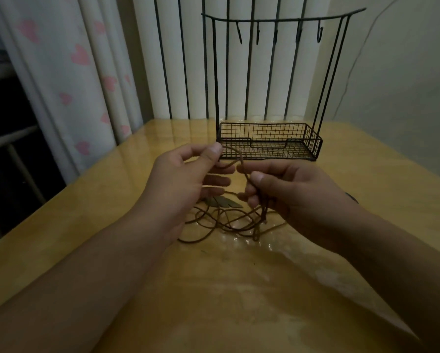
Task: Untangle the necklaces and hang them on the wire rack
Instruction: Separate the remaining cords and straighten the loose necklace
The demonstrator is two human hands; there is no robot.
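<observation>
Head view: hands [229, 182] pinching unlabelled cords [235, 220]

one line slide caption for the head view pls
Left hand and right hand pinch tangled brown cord necklaces above a yellow table, empty-hooked black wire rack behind.

The counter [353, 179] looks like yellow-tan wood under a clear, glossy coat; it shines and mirrors the pale stripes behind it, and near the cords the sheen turns rippled, as if a thin plastic film lies over it. The wire rack [269, 143] is thin dark metal with a matt finish, its lower basket a fine mesh and its top bar carrying small metal hooks. The necklaces [229, 220] are brown matt cords, like waxed string or leather, and a dull brassy leaf-shaped pendant [221, 202] lies among them. The curtain [68, 72] is soft matt white cloth printed with pink hearts. The wall [404, 72] is smooth, matt and pale.
</observation>
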